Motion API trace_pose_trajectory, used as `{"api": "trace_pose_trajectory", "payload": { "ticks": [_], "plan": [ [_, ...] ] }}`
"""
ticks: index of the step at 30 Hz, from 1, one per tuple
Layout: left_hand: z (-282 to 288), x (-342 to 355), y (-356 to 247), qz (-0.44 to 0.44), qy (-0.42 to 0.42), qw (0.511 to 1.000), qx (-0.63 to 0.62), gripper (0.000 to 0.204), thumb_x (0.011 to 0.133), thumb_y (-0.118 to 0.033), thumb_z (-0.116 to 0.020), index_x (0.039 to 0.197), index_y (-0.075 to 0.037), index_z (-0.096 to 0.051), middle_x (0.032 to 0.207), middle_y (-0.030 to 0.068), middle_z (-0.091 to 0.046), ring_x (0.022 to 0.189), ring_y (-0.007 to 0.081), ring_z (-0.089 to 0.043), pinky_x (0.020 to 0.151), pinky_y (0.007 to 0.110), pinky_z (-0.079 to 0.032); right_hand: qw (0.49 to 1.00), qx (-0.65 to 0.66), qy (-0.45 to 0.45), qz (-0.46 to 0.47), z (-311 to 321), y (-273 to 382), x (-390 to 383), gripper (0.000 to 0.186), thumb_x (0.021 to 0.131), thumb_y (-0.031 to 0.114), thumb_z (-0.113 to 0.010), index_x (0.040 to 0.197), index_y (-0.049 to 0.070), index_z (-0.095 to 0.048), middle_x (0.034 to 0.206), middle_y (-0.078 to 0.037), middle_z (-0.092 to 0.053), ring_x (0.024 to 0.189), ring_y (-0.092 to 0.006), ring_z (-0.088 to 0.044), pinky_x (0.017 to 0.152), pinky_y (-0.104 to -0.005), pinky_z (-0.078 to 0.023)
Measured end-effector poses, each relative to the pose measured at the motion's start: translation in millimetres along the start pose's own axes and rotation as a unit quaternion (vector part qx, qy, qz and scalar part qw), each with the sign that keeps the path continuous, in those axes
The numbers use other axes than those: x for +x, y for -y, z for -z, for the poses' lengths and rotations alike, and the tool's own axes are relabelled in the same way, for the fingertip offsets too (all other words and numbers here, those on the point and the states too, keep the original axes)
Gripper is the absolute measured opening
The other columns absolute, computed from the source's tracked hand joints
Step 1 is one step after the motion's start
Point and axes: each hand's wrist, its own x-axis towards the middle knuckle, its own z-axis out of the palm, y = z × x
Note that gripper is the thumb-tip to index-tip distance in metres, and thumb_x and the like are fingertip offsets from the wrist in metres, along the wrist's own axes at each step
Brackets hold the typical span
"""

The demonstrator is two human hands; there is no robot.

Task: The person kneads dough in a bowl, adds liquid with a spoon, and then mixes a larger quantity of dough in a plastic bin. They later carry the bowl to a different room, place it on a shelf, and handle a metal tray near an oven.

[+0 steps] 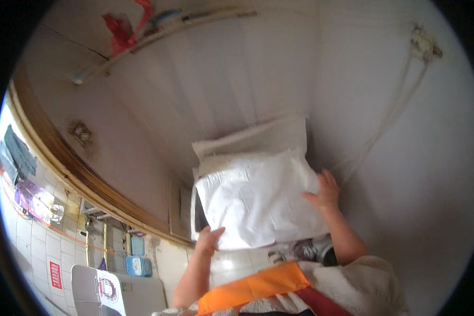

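A white, creased sheet (260, 203), perhaps a bag, lies over a bulky object in the middle, with a second pale, flat layer (253, 131) behind it. My left hand (208, 242) is at the sheet's near left corner, its thumb and fingers apart. My right hand (324, 192) touches the sheet's right side with its fingers spread. A dark gap shows along the sheet's left edge; what is under the sheet is hidden. Below it part of a shoe (321, 250) shows.
Walls (395, 137) close in behind and to the right. A wooden door frame (84, 174) runs down the left; beyond are tiles, pipes, hanging cloths (16, 152), blue containers (138, 266) and a white appliance (137, 295). A rail (195, 18) with red plastic hangs high up.
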Motion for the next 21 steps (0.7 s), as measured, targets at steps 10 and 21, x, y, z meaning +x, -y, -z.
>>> {"api": "trace_pose_trajectory", "payload": {
  "ticks": [10,21],
  "plan": [
    [-45.3,-20.7,-12.7,-0.007,0.119,0.962,-0.245,0.055,0.078,-0.007,-0.056,0.131,0.002,-0.043,0.119,0.0165,-0.059,0.106,0.0334,-0.060,0.090,0.048,-0.049,0.704,0.610,0.067,-0.357,-9.6,-20.3,-56.2,0.049,0.061,0.000,-0.064,0.110,-0.006,-0.061,0.096,-0.017,-0.064,0.083,-0.0320,-0.064,0.071,-0.0433,-0.049],
    [-102.1,-252.2,-323.7,-0.432,0.229,0.849,-0.201,0.047,0.075,-0.014,-0.067,0.116,0.005,-0.052,0.100,0.0152,-0.064,0.089,0.0250,-0.065,0.079,0.038,-0.054,0.685,0.725,-0.037,0.053,264.1,62.5,130.5,0.029,0.081,0.026,-0.060,0.100,0.004,-0.063,0.093,-0.010,-0.063,0.086,-0.0212,-0.063,0.079,-0.0357,-0.051]
  ]
}}
